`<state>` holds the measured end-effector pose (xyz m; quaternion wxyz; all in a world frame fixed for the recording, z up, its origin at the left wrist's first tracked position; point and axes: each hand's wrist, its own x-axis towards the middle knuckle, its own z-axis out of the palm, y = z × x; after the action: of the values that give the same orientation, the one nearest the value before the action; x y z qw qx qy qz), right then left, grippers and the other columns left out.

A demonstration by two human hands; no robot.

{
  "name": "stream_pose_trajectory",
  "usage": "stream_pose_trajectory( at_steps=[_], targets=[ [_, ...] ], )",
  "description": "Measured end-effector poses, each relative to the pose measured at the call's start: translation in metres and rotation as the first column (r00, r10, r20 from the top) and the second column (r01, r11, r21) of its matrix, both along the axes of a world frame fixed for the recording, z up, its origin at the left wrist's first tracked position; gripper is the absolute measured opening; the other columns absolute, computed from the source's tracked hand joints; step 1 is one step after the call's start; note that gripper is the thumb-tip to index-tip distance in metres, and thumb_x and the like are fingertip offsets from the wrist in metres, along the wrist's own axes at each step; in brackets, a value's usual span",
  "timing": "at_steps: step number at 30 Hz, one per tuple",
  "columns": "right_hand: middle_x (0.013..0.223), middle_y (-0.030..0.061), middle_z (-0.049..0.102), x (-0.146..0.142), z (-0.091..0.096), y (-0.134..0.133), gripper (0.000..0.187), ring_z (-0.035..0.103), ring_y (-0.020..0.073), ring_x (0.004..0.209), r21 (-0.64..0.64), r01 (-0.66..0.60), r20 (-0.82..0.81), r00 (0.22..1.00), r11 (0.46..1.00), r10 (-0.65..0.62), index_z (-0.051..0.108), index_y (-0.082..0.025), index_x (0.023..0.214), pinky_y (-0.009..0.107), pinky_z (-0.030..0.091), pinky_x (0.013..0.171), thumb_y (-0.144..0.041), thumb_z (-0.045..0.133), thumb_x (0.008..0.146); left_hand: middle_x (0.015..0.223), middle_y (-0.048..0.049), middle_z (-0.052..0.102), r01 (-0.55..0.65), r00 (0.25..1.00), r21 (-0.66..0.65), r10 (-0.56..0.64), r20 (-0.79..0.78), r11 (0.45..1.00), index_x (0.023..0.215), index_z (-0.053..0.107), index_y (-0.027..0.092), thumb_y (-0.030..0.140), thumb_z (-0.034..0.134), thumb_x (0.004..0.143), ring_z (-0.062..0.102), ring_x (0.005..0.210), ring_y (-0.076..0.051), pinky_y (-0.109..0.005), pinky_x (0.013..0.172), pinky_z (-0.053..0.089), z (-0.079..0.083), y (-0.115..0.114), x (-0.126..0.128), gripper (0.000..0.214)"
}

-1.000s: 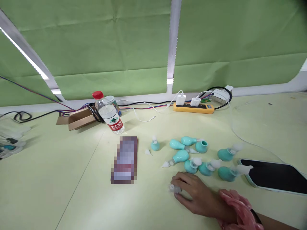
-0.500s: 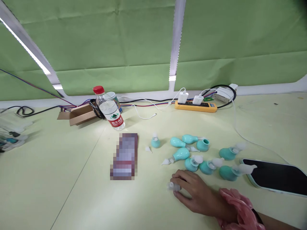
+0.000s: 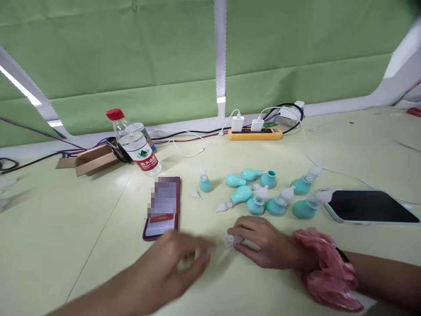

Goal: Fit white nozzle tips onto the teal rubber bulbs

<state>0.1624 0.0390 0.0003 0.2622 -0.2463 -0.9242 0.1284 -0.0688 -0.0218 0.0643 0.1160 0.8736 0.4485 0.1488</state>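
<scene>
My right hand (image 3: 263, 240) rests on the table, fingers closed around a small clear plastic fitting (image 3: 233, 239) whose round end points left. Just left of it is my left hand (image 3: 179, 263), smeared by motion, with thumb and forefinger stretched out and nothing visible between them. Behind my right hand are several teal bulb aspirators with translucent tips, among them a lying one (image 3: 240, 195) and a standing one (image 3: 255, 204). An open teal bulb (image 3: 268, 179) has no tip. Farther left, a small teal bulb (image 3: 205, 183) stands beside a loose white tip (image 3: 196, 195).
A red-framed phone (image 3: 162, 221) lies beyond my left hand; a second phone (image 3: 371, 206) lies at the right. Behind are a water bottle (image 3: 138, 149), a cardboard box (image 3: 95, 161), and a yellow power strip (image 3: 255, 134) with white chargers and cables.
My left hand has come into view from the lower left, close to the fitting. My right hand still holds the fitting. The camera view has shifted to the right.
</scene>
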Motion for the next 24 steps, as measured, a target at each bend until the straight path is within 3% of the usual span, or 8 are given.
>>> stream_pose_trajectory(
  at_steps=[2, 4, 7, 11, 14, 17, 21, 24],
  targets=[
    [0.076, 0.0044, 0.055, 0.001, -0.001, 0.0, 0.014, 0.05, 0.0121, 0.07, -0.003, 0.004, -0.016, 1.0, 1.0, -0.004, 0.054, -0.016, 0.089, 0.023, 0.037, 0.061, -0.02, 0.045, 0.078, 0.079, -0.0072, 0.062, 0.025, 0.994, 0.199, -0.002, -0.112, 0.98, 0.091, 0.058, 0.016, 0.023, 0.035, 0.083, 0.057, 0.077, -0.017, -0.027, 0.064, 0.047, -0.003, 0.035, 0.019, 0.025],
    [0.073, 0.0043, 0.055, 0.001, -0.002, 0.0, 0.014, 0.049, 0.0119, 0.067, -0.002, 0.009, -0.02, 1.0, 1.0, -0.009, 0.054, -0.015, 0.085, 0.024, 0.036, 0.059, -0.021, 0.046, 0.077, 0.09, -0.0098, 0.061, 0.012, 0.978, 0.293, 0.05, -0.204, 0.956, 0.1, 0.054, 0.015, 0.025, 0.037, 0.082, 0.055, 0.084, -0.02, -0.03, 0.062, 0.048, -0.01, 0.06, 0.037, 0.026],
    [0.067, 0.0024, 0.055, 0.002, -0.002, -0.001, 0.013, 0.047, 0.0111, 0.061, 0.017, 0.009, -0.01, 1.0, 1.0, -0.009, 0.055, -0.015, 0.083, 0.024, 0.034, 0.056, -0.022, 0.047, 0.074, 0.093, -0.0095, 0.059, -0.032, 0.952, 0.251, 0.106, -0.288, 0.967, 0.108, 0.048, 0.015, 0.03, 0.042, 0.08, 0.053, 0.09, -0.022, -0.03, 0.061, 0.049, -0.025, 0.078, 0.054, 0.031],
    [0.06, -0.0001, 0.053, 0.002, -0.002, -0.001, 0.013, 0.045, 0.0092, 0.055, 0.009, 0.049, -0.036, 0.998, 0.999, -0.049, 0.055, -0.014, 0.083, 0.022, 0.032, 0.051, -0.021, 0.046, 0.075, 0.083, -0.0048, 0.061, -0.075, 0.941, 0.168, 0.126, -0.314, 0.983, 0.107, 0.048, 0.019, 0.025, 0.045, 0.079, 0.054, 0.084, -0.02, -0.027, 0.06, 0.048, -0.038, 0.082, 0.059, 0.029],
    [0.055, -0.0018, 0.049, 0.003, -0.002, 0.0, 0.014, 0.042, 0.0073, 0.049, -0.036, 0.102, -0.084, 0.991, 0.994, -0.105, 0.054, -0.014, 0.084, 0.02, 0.03, 0.047, -0.022, 0.045, 0.076, 0.087, -0.0048, 0.06, -0.097, 0.967, 0.189, 0.138, -0.216, 0.977, 0.106, 0.05, 0.02, 0.025, 0.044, 0.079, 0.053, 0.087, -0.019, -0.028, 0.064, 0.047, -0.039, 0.082, 0.055, 0.028],
    [0.055, -0.0021, 0.049, 0.004, -0.002, 0.0, 0.015, 0.042, 0.007, 0.048, -0.054, 0.1, -0.092, 0.99, 0.994, -0.105, 0.053, -0.013, 0.085, 0.02, 0.03, 0.047, -0.022, 0.045, 0.076, 0.091, -0.0055, 0.06, -0.048, 0.997, 0.212, 0.058, -0.044, 0.976, 0.103, 0.053, 0.018, 0.025, 0.041, 0.08, 0.053, 0.087, -0.017, -0.029, 0.069, 0.047, -0.032, 0.079, 0.051, 0.027],
    [0.055, -0.0012, 0.051, 0.004, -0.002, 0.0, 0.011, 0.043, 0.0082, 0.049, -0.029, 0.058, -0.03, 0.998, 0.998, -0.059, 0.053, -0.014, 0.074, 0.022, 0.03, 0.048, -0.022, 0.045, 0.074, 0.086, -0.0039, 0.062, -0.004, 0.982, 0.249, -0.043, 0.186, 0.969, 0.098, 0.055, 0.017, 0.022, 0.041, 0.08, 0.056, 0.08, -0.014, -0.026, 0.069, 0.047, -0.013, 0.079, 0.056, 0.024],
    [0.054, -0.001, 0.051, 0.004, -0.002, 0.001, 0.011, 0.044, 0.0089, 0.05, 0.023, 0.0, -0.003, 1.0, 1.0, 0.001, 0.053, -0.015, 0.069, 0.023, 0.029, 0.049, -0.024, 0.048, 0.072, 0.087, -0.0032, 0.063, -0.021, 0.956, 0.243, -0.051, 0.289, 0.97, 0.096, 0.057, 0.016, 0.023, 0.042, 0.08, 0.057, 0.074, -0.011, -0.024, 0.068, 0.047, 0.009, 0.097, 0.074, 0.023]
  ],
)
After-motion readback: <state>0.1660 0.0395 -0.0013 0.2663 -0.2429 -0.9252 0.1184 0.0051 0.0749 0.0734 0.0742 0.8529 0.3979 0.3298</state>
